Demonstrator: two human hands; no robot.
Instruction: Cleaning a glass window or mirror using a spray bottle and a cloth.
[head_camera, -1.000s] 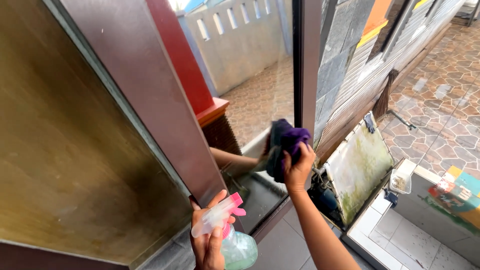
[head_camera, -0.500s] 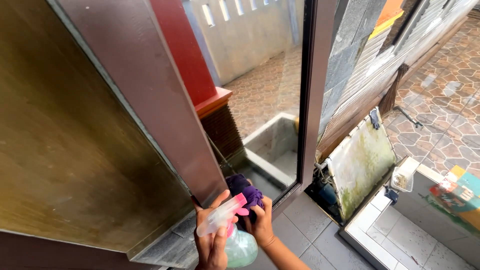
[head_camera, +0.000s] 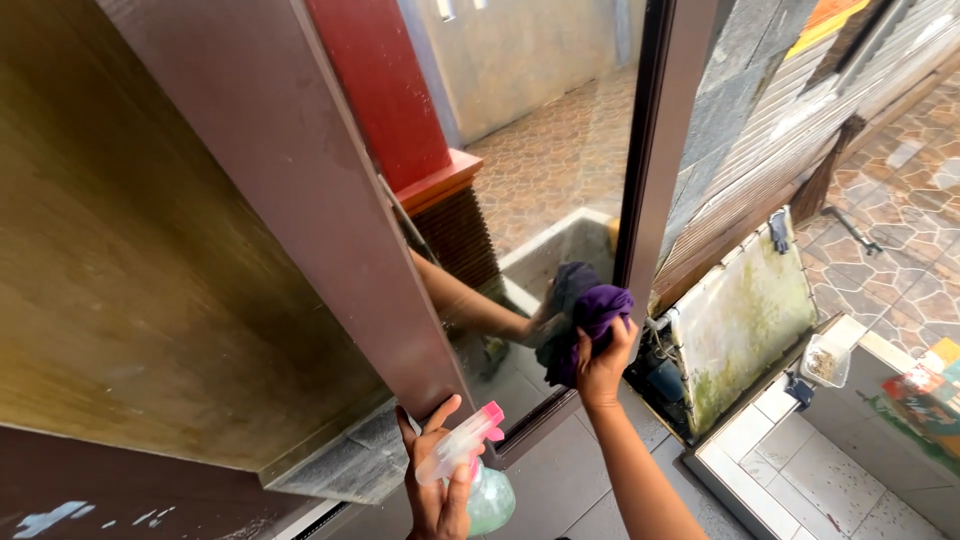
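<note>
Wiping of the glass pane is the step in hand, judging by the cloth pressed to it while the sprayer waits below.

Left hand, low in the frame: its fingers are curled around the neck of a spray bottle, holding it upright, with the thumb raised beside the pink-tipped nozzle, which points right toward the pane. The trigger does not look squeezed, though I cannot tell for certain. Just above these fingers runs the dark brown frame post; below them lies grey floor tile.

Right hand, up and to the right of the bottle: its fingers are closed over a bunched purple cloth, which touches the lower part of the pane close to the right-hand frame bar. A reflection of the arm meets the cloth from the left in the glass. Right of these fingers, past the bar, a stained white panel leans by the wall.

As a judgement, the next move calls for steady pressure and strokes that carry the cloth over the pane, with the bottle kept clear of the right arm.
</note>
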